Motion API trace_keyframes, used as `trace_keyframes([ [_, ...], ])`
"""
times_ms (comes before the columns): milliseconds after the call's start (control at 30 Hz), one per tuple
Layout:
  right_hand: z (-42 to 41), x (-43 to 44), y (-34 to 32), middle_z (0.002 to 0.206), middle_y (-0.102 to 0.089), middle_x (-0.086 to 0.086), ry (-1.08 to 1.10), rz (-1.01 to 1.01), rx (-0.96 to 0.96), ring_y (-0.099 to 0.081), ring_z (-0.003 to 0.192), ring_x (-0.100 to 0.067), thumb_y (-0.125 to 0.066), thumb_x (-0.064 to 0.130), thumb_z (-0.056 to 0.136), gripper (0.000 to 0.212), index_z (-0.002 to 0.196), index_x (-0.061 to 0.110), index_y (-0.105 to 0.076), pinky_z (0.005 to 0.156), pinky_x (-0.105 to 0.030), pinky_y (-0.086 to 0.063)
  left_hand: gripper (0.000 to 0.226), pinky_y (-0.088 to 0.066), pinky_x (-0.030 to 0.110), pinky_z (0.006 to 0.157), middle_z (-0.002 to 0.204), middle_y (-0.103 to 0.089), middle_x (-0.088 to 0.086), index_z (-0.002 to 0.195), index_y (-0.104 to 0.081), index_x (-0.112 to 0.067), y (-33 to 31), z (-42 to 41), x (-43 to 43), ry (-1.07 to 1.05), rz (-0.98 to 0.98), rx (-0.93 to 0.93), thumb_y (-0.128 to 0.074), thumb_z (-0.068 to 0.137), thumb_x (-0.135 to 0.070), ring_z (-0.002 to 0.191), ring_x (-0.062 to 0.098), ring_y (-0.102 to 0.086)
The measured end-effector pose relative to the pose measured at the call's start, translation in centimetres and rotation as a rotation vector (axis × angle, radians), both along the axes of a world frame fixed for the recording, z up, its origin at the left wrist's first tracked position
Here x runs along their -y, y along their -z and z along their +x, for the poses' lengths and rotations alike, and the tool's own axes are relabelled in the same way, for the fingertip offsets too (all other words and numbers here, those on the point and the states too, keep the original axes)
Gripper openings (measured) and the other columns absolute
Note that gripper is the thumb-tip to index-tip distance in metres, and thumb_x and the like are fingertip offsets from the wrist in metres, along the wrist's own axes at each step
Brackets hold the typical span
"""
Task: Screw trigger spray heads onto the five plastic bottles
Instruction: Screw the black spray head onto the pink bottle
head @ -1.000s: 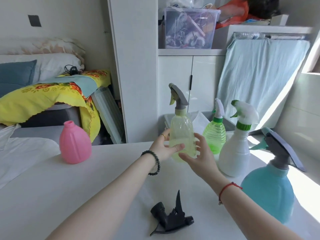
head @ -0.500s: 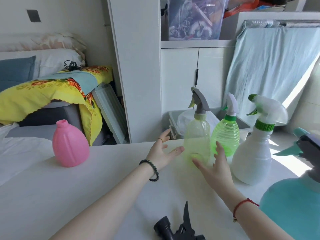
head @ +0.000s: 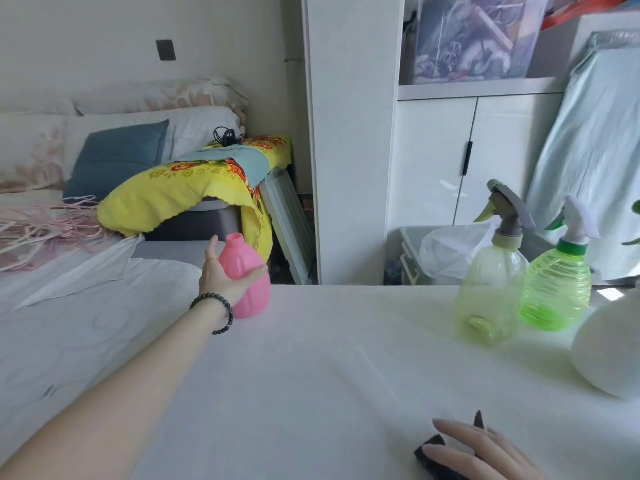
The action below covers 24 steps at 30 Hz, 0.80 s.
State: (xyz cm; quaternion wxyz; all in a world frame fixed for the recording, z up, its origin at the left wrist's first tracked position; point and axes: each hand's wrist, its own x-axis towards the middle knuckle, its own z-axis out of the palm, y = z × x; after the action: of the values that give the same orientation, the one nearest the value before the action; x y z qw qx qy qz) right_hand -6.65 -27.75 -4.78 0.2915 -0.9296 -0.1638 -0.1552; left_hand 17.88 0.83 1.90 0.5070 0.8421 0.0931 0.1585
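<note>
A pink bottle [head: 251,285] with a bare, open neck stands at the far left of the white table [head: 311,375]. My left hand [head: 221,275] is wrapped round its side, thumb towards me. At the bottom right, my right hand [head: 485,452] lies with its fingers stretched over the black spray head [head: 431,457]; the frame edge hides whether it grips. A pale yellow bottle [head: 488,289] with a grey head and a green bottle [head: 557,285] with a white head stand at the right. Part of a white bottle [head: 609,351] shows at the right edge.
Behind the table are a bed with pillows [head: 117,157] and a yellow flowered cloth [head: 180,188], a white cabinet [head: 349,133], and a grey bin [head: 415,251] holding a plastic bag. A clear storage box [head: 474,36] sits on the shelf.
Both hands have left the pale yellow bottle. My left hand went left and took hold of the pink bottle; my right hand dropped onto the black spray head. The view swung left.
</note>
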Motion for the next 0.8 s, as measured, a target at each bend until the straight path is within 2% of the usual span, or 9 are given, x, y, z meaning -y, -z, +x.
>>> trace_keyframes([
  [100, 0.1, 0.9, 0.1, 0.113, -0.043, 0.035, 0.034, -0.17, -0.102, -0.044, 0.097, 0.02, -0.009, 0.043, 0.096, 0.035, 0.112, 0.062, -0.034, 0.094, 0.005, -0.02, 0.086, -0.035, 0.042, 0.101, 0.14, -0.04, 0.009, 0.138, -0.022, -0.022, 0.6, 0.7, -0.1, 0.057, -0.041, -0.071, -0.074, 0.071, -0.036, 0.124, 0.032, -0.042],
  [200, 1.4, 2.3, -0.1, 0.132, -0.019, 0.041, 0.069, -0.381, -0.05, -0.043, 0.09, 0.022, -0.007, 0.048, 0.094, 0.034, 0.125, 0.058, -0.013, 0.087, 0.003, -0.029, 0.08, -0.038, 0.039, 0.096, 0.134, -0.046, 0.006, 0.134, -0.027, -0.024, 0.6, -0.4, 0.5, 0.132, -0.024, -0.052, -0.074, 0.071, -0.035, 0.119, 0.03, -0.046],
  [267, 1.8, 3.0, -0.7, 0.139, -0.012, 0.04, 0.037, -0.393, -0.047, -0.047, 0.09, 0.021, -0.014, 0.058, 0.091, 0.039, 0.129, 0.056, -0.013, 0.083, 0.001, -0.037, 0.078, -0.04, 0.036, 0.096, 0.128, -0.048, 0.001, 0.133, -0.029, -0.029, 0.7, -2.7, 1.7, 0.249, 0.001, -0.039, -0.074, 0.071, -0.036, 0.113, 0.024, -0.049],
  [367, 1.4, 2.8, -3.4, 0.116, -0.052, 0.041, -0.038, -0.076, -0.087, -0.06, 0.088, 0.012, -0.042, 0.065, 0.076, 0.036, 0.112, 0.065, -0.04, 0.08, -0.008, -0.047, 0.074, -0.043, 0.033, 0.096, 0.116, -0.053, -0.013, 0.116, -0.033, -0.048, 1.1, -7.3, 4.0, 0.494, -0.032, -0.043, -0.076, 0.055, -0.048, 0.107, 0.014, -0.053],
  [433, 1.0, 2.3, -6.3, 0.082, -0.068, 0.02, 0.002, 0.163, -0.044, -0.064, 0.067, 0.005, -0.048, 0.07, 0.071, 0.031, 0.1, 0.059, -0.051, 0.068, -0.008, -0.048, 0.069, -0.046, 0.03, 0.093, 0.113, -0.053, -0.022, 0.105, -0.035, -0.054, 1.5, -10.2, 5.4, 0.619, -0.063, -0.056, -0.075, 0.048, -0.05, 0.105, 0.008, -0.055],
  [533, 1.4, 1.7, -12.0, 0.064, -0.067, 0.008, 0.126, 0.406, 0.145, -0.061, 0.05, 0.001, -0.06, 0.028, 0.083, 0.009, 0.078, 0.034, -0.061, 0.05, -0.004, -0.042, 0.066, -0.048, 0.023, 0.087, 0.114, -0.052, -0.022, 0.106, -0.034, -0.055, 2.1, -13.2, 6.8, 0.698, -0.091, -0.072, -0.08, 0.06, -0.04, 0.103, -0.002, -0.053],
  [633, 1.9, 1.3, -17.7, 0.05, -0.066, 0.017, 0.134, 0.41, 0.134, -0.054, 0.042, 0.005, -0.062, 0.017, 0.083, 0.005, 0.078, 0.018, -0.064, 0.043, -0.002, -0.035, 0.066, -0.045, 0.015, 0.082, 0.114, -0.049, -0.024, 0.109, -0.032, -0.054, 2.3, -14.7, 7.5, 0.723, -0.082, -0.075, -0.078, 0.063, -0.04, 0.104, -0.007, -0.048],
  [733, 1.8, 1.1, -21.7, 0.061, -0.072, 0.013, 0.109, 0.299, 0.087, -0.061, 0.051, -0.001, -0.063, 0.034, 0.079, 0.016, 0.079, 0.019, -0.069, 0.069, -0.012, -0.04, 0.071, -0.045, 0.017, 0.088, 0.116, -0.051, -0.023, 0.111, -0.034, -0.052, 2.4, -15.6, 7.6, 0.721, -0.11, -0.074, -0.076, 0.055, -0.05, 0.107, -0.006, -0.051],
  [800, 1.7, 0.6, -23.4, 0.063, -0.073, 0.003, 0.108, 0.238, 0.059, -0.06, 0.049, -0.005, -0.063, 0.031, 0.079, 0.015, 0.075, 0.017, -0.069, 0.059, -0.011, -0.043, 0.073, -0.044, 0.02, 0.092, 0.116, -0.052, -0.022, 0.112, -0.033, -0.052, 2.4, -16.0, 7.7, 0.719, -0.117, -0.064, -0.071, 0.05, -0.056, 0.109, -0.003, -0.052],
])
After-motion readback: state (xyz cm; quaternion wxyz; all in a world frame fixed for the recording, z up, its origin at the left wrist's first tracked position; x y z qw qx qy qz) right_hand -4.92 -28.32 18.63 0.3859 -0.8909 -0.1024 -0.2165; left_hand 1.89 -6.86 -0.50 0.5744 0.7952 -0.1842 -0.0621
